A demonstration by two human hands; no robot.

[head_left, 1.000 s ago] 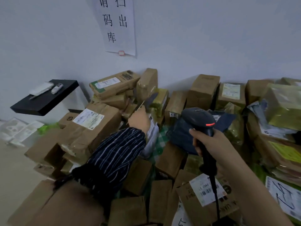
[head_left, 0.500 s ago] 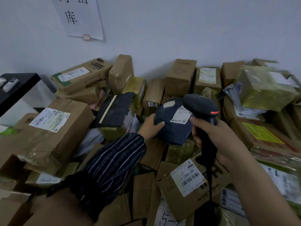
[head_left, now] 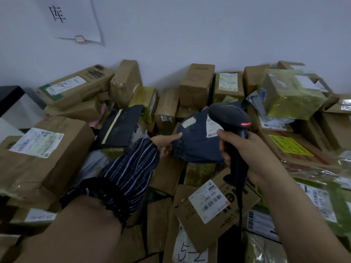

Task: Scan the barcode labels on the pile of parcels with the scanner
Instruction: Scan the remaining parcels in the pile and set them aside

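A dark blue soft parcel (head_left: 195, 141) with a white barcode label (head_left: 212, 128) is lifted above the pile, at the centre. My left hand (head_left: 165, 142), in a striped sleeve cover, grips its left edge with the thumb on top. My right hand (head_left: 241, 147) holds the black scanner (head_left: 230, 118) by its handle. The scanner's head hangs right over the label, its red light lit. The cable runs down from the handle. Brown cardboard parcels (head_left: 196, 82) lie heaped all around.
A big carton with a label (head_left: 38, 141) sits at the left. A black flat parcel (head_left: 119, 128) leans beside my left hand. A box with a 507 barcode label (head_left: 210, 200) lies under the scanner. Green-wrapped parcels (head_left: 290, 95) fill the right. The white wall carries a paper sign (head_left: 74, 18).
My left hand left the back-left boxes, took the dark blue parcel and tilted its label up. The scanner head moved over the label. The view shifted right and closer.
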